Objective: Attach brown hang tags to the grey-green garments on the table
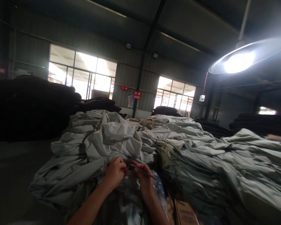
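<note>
Dark shiny bundle: the dark shiny bundle (124, 203) is nearest, low down between the two arms, and some of it looks like see-through wrap
Brown cards: the brown cards (184, 211) lie low by the right arm, with print too small to read
Clear plastic: the clear plastic (161, 189) is bunched up just beside the right wrist, so it would be good to watch that it does not snag
Right hand: the right hand (143, 175) has its thumb and fingers pinching a thin dark strip (147, 173)
Left hand: the left hand (115, 170) is close by with its fingers curled in; nobody can tell for sure what is between the tips
Thin dark strip: it is in front of the person, over the shiny bundle, and one end sticks out past the right hand; it is too blurry to say what it is made of
Doing it well: a soft, sure pinch near the middle should work best, with both hands close and slow, since the spot looks dim and a thin thing could slip
Pale cloth: the pale cloth (113, 137) sits in a big crumpled heap just past the hands, and more spreads to the right
Dark heaps: the dark heaps (25, 106) are farther off at the left
Windows: two bright windows (83, 73) are in the far wall
</note>
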Action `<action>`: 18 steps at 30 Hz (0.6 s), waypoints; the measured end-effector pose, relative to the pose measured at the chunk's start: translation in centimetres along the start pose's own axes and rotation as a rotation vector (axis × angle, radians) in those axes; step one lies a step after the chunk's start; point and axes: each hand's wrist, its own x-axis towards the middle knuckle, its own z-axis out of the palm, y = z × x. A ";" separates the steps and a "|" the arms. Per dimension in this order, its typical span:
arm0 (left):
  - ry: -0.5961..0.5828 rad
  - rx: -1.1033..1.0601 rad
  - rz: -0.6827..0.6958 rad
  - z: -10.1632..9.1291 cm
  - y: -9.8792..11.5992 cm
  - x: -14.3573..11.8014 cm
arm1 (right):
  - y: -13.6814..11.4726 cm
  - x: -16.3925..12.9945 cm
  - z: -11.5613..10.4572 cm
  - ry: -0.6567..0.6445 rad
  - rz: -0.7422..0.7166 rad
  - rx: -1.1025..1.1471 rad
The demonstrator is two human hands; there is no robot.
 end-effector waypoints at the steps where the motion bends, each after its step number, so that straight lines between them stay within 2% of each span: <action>1: -0.009 0.038 0.002 -0.1 0.0 -0.1 | 0.0 -0.1 -0.1 -0.010 0.033 0.036; 5: -0.034 0.116 0.009 -0.6 -0.2 -0.3 | -0.1 -0.4 0.0 -0.017 0.199 0.165; 7: -0.064 0.086 0.014 -0.8 -0.4 -0.2 | -0.2 -0.3 0.1 -0.001 0.220 0.171; 10: -0.061 -0.026 0.060 -0.7 -1.1 0.3 | -0.3 0.2 0.1 0.071 0.134 0.146; 13: -0.022 0.022 0.057 -0.3 -2.2 0.7 | -0.5 0.5 0.1 0.170 0.065 0.086; 15: -0.054 0.114 0.007 -0.1 -2.8 0.6 | -0.8 0.3 0.2 0.177 0.052 0.051; 18: -0.130 0.131 -0.064 0.4 -3.2 0.5 | -1.4 -0.2 0.6 0.129 0.042 -0.018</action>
